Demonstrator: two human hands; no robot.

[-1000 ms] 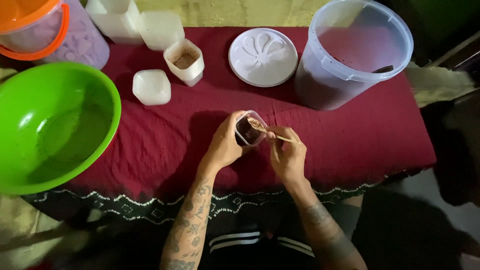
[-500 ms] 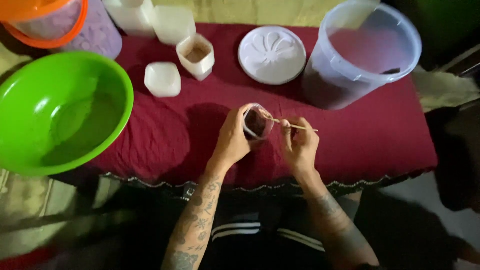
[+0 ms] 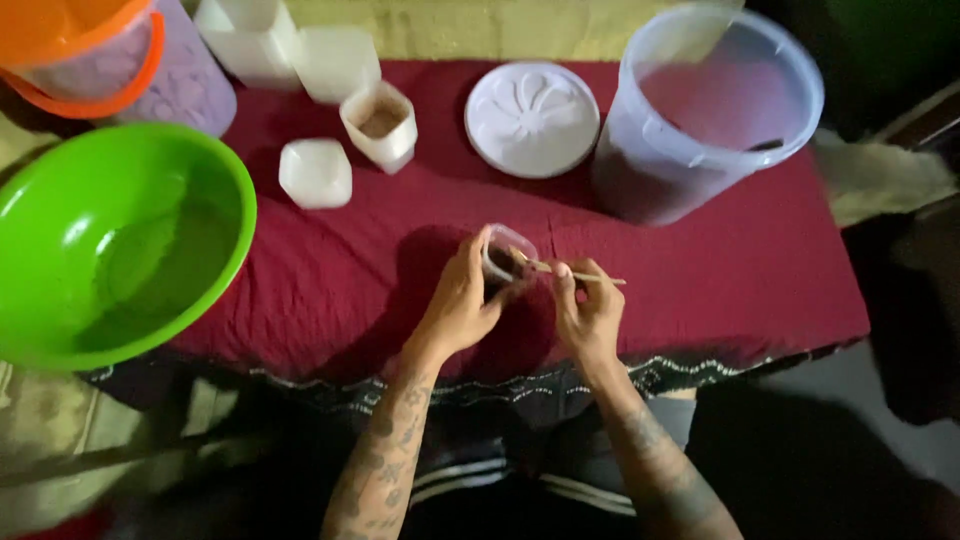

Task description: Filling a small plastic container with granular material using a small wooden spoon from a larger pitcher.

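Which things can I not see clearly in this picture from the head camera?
- Small cup: contents hidden by the left hand.
- Thin stick: tip blurred inside the cup.
- Orange-lidded container: cut by the top edge.
- Large clear bucket: dark contents unclear.

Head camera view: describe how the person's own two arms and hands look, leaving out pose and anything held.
Both forearms are bare, with no sleeves showing. The left forearm carries dense dark tattoos from near the wrist to the frame's lower edge; the right forearm is tattooed too, with fainter dark patterns. The left hand and right hand wear no gloves. No rings, watch or bracelet can be made out in this dim light.
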